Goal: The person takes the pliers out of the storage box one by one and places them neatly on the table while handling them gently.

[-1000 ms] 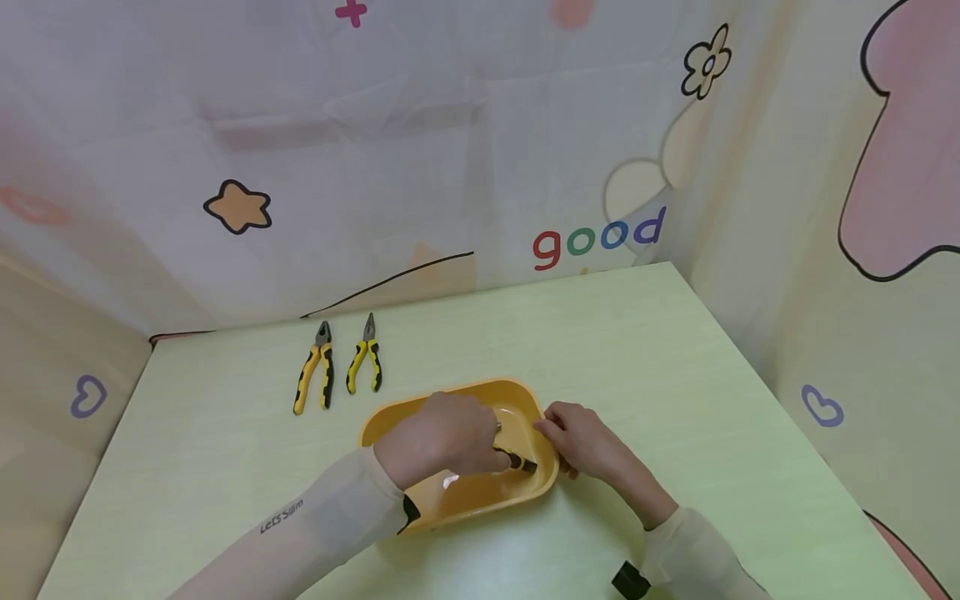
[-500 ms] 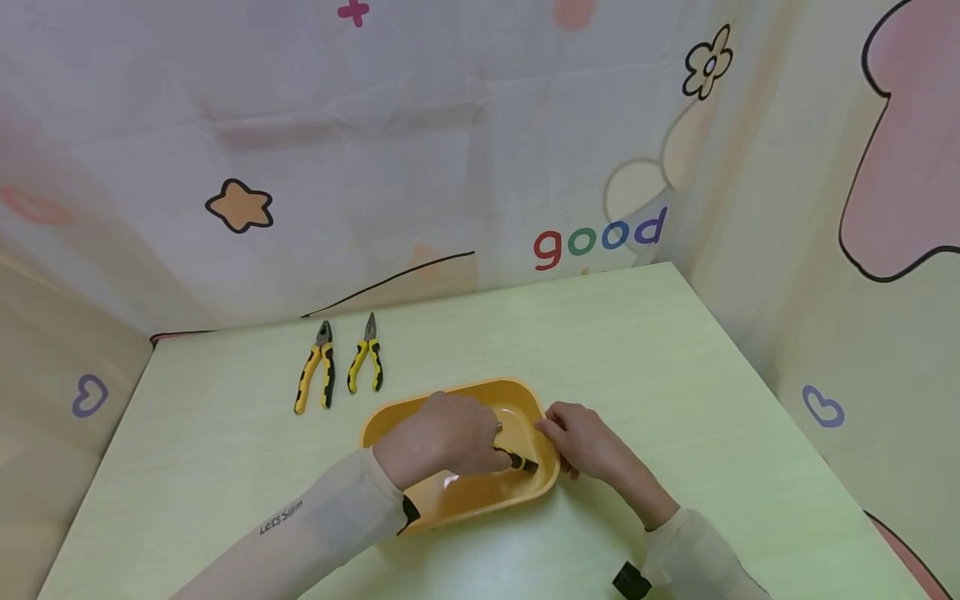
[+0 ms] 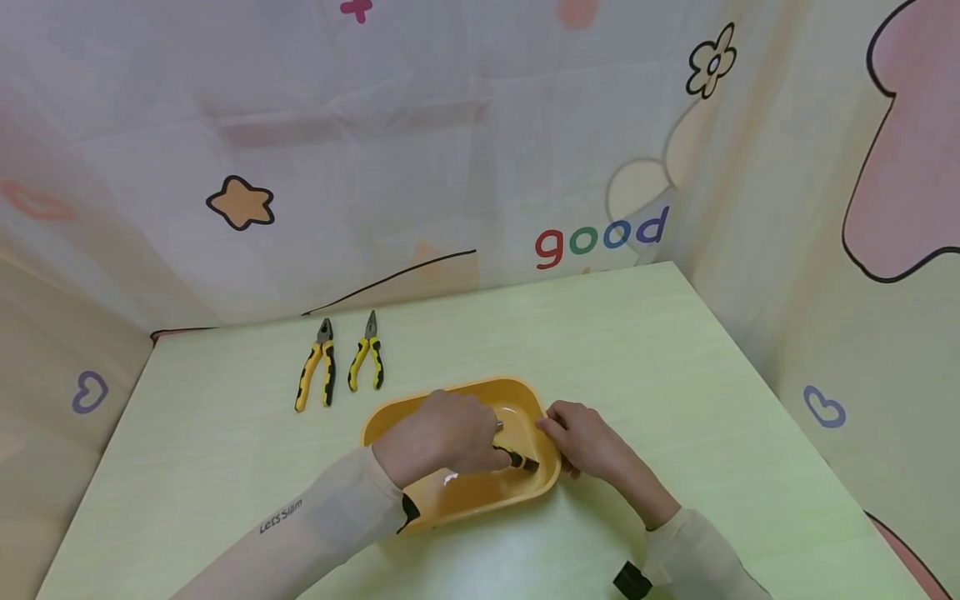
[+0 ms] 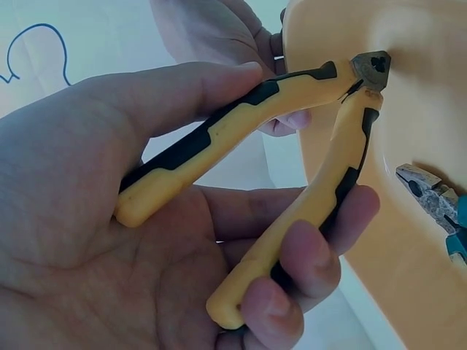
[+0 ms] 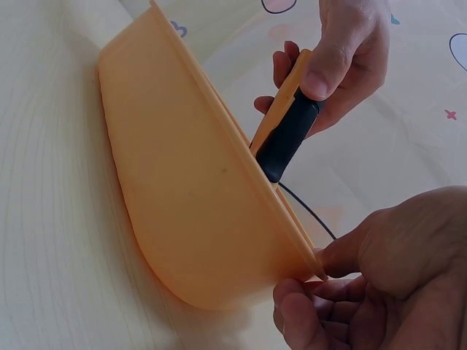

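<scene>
In the head view my left hand [image 3: 450, 429] reaches down into a yellow plastic bin [image 3: 472, 498]. It grips a pair of pliers [image 4: 241, 135] with yellow and black handles; the left wrist view has the handles spread, thumb on one and fingers curled round the other. Their short metal head is close to the bin wall. Also inside the bin lies another pair of pliers [image 4: 434, 204] with teal handles, partly cut off by the frame. At the bin's right end my right hand [image 3: 588, 442] pinches the rim between thumb and fingers, as the right wrist view shows.
Two more pairs lie on the pale table [image 3: 637, 350] behind the bin to the left: larger yellow-black pliers [image 3: 324, 350] and smaller needle-nose pliers [image 3: 371, 342]. A printed curtain [image 3: 420, 183] hangs along the table's back and sides.
The head view has shifted very slightly. Both hands, the gripped pliers and the bin show no visible movement relative to each other.
</scene>
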A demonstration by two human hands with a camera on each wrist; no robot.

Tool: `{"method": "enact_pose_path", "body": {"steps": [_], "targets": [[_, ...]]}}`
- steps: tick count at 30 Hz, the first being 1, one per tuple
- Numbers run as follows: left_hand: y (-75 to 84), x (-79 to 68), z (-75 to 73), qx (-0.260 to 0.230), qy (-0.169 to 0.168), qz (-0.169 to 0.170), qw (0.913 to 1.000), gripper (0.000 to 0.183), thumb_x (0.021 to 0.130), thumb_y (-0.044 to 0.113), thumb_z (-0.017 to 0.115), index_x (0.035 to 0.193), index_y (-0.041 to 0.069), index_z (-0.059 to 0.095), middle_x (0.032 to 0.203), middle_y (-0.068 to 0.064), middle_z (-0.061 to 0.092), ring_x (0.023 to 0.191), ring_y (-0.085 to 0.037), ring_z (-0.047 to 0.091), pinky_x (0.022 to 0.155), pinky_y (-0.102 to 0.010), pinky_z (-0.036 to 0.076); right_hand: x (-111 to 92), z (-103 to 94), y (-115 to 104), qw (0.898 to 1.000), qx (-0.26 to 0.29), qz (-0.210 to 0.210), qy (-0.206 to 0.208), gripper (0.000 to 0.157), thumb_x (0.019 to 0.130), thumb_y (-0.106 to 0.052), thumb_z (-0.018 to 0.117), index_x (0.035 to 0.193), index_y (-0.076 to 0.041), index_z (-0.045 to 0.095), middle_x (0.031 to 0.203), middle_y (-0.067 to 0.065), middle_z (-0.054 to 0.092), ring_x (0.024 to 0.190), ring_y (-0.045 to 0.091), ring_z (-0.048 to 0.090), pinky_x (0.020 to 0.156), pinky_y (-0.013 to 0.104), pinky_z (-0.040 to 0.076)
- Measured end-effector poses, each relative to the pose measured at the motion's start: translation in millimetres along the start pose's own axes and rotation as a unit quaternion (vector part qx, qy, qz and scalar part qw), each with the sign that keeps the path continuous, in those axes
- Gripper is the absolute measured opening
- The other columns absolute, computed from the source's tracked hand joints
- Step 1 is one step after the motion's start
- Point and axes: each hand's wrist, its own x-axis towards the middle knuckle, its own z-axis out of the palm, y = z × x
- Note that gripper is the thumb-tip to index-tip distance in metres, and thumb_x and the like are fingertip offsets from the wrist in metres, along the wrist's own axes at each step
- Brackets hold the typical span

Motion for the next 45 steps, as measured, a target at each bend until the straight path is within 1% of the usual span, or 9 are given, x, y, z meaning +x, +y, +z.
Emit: {"method": "enact_pose_path", "body": {"steps": [3, 11, 18, 21, 26, 30, 35, 39, 45], "targets": [[-0.1, 0.1, -0.3, -0.001, -0.002, -0.002, 1.0, 0.041, 0.097, 0.052, 0.065, 0.072, 0.019, 0.067, 0.057, 0.005, 0.032, 0.053, -0.012, 0.033, 0.06, -0.031, 0.036, 0, 0.0, 0, 1.0, 0.0, -0.001, 0.0, 0.023, 0.108, -0.014, 0.053, 0.091, 0.0, 0.057, 0.06, 0.005, 0.054, 0.046, 0.014, 0.05, 0.047, 0.029, 0.044], [-1.0, 0.9, 0.0, 0.001, -0.003, -0.005, 1.0, 0.045, 0.097, 0.053, 0.064, 0.066, 0.02, 0.063, 0.056, 0.005, 0.032, 0.052, -0.011, 0.032, 0.06, -0.03, 0.036, -1, -0.4, 1, 1.0, 0.004, -0.006, -0.003, 0.023, 0.109, -0.015, 0.052, 0.091, 0.0, 0.057, 0.06, 0.005, 0.054, 0.046, 0.014, 0.05, 0.047, 0.029, 0.044], [-2.8, 1.0, 0.7, 0.005, -0.005, -0.005, 1.0, 0.055, 0.097, 0.054, 0.064, 0.057, 0.018, 0.052, 0.053, 0.006, 0.032, 0.05, -0.01, 0.029, 0.058, -0.029, 0.035, -1, -0.1, 1, 1.0, 0.003, -0.01, -0.004, 0.023, 0.109, -0.014, 0.051, 0.092, 0.001, 0.057, 0.06, 0.005, 0.054, 0.045, 0.014, 0.05, 0.047, 0.029, 0.043], [-3.4, -0.2, -0.2, -0.001, -0.006, -0.005, 1.0, 0.056, 0.097, 0.053, 0.064, 0.056, 0.017, 0.05, 0.051, 0.007, 0.032, 0.05, -0.01, 0.032, 0.058, -0.03, 0.034, -1, 0.1, 1, 1.0, 0.001, -0.009, -0.004, 0.024, 0.109, -0.014, 0.052, 0.091, 0.0, 0.057, 0.06, 0.005, 0.054, 0.045, 0.014, 0.05, 0.047, 0.029, 0.043], [-6.1, -4.6, -4.0, 0.003, -0.008, -0.014, 0.9999, 0.055, 0.096, 0.052, 0.064, 0.055, 0.018, 0.051, 0.05, 0.007, 0.037, 0.052, -0.011, 0.038, 0.061, -0.031, 0.038, 0, 0.4, 1, 1.0, -0.005, -0.005, 0.0, 0.023, 0.109, -0.014, 0.053, 0.09, -0.001, 0.057, 0.06, 0.005, 0.054, 0.045, 0.014, 0.05, 0.047, 0.028, 0.043], [-12.2, -9.2, -5.2, 0.0, -0.003, -0.018, 0.9998, 0.056, 0.096, 0.052, 0.064, 0.053, 0.018, 0.049, 0.05, 0.008, 0.036, 0.052, -0.01, 0.038, 0.061, -0.032, 0.038, 0, 1.1, 0, 1.0, -0.01, -0.001, 0.004, 0.023, 0.108, -0.014, 0.053, 0.09, -0.001, 0.057, 0.059, 0.005, 0.054, 0.045, 0.014, 0.05, 0.047, 0.028, 0.043], [-21.8, -16.4, -6.4, -0.011, 0.01, -0.015, 0.9998, 0.058, 0.099, 0.05, 0.062, 0.053, 0.019, 0.046, 0.051, 0.008, 0.034, 0.053, -0.011, 0.038, 0.061, -0.034, 0.038, 1, 0.9, -1, 1.0, -0.011, 0.004, 0.003, 0.023, 0.108, -0.014, 0.054, 0.09, 0.0, 0.057, 0.06, 0.005, 0.054, 0.046, 0.014, 0.05, 0.047, 0.028, 0.043], [-29.4, -22.6, -9.4, -0.019, 0.023, -0.018, 0.9994, 0.058, 0.101, 0.05, 0.061, 0.055, 0.018, 0.046, 0.052, 0.006, 0.034, 0.052, -0.012, 0.037, 0.057, -0.033, 0.034, 1, 0.6, 0, 1.0, -0.012, 0.004, 0.003, 0.023, 0.108, -0.015, 0.053, 0.091, -0.001, 0.057, 0.061, 0.005, 0.054, 0.046, 0.015, 0.051, 0.047, 0.028, 0.043], [-42.1, -32.9, -14.7, -0.027, 0.046, -0.033, 0.998, 0.058, 0.1, 0.05, 0.061, 0.056, 0.017, 0.041, 0.054, 0.006, 0.032, 0.051, -0.012, 0.034, 0.052, -0.031, 0.029, 2, 0.8, 2, 1.0, -0.006, -0.001, 0.001, 0.023, 0.108, -0.015, 0.053, 0.09, -0.001, 0.057, 0.061, 0.005, 0.054, 0.046, 0.015, 0.051, 0.047, 0.028, 0.043]]}}
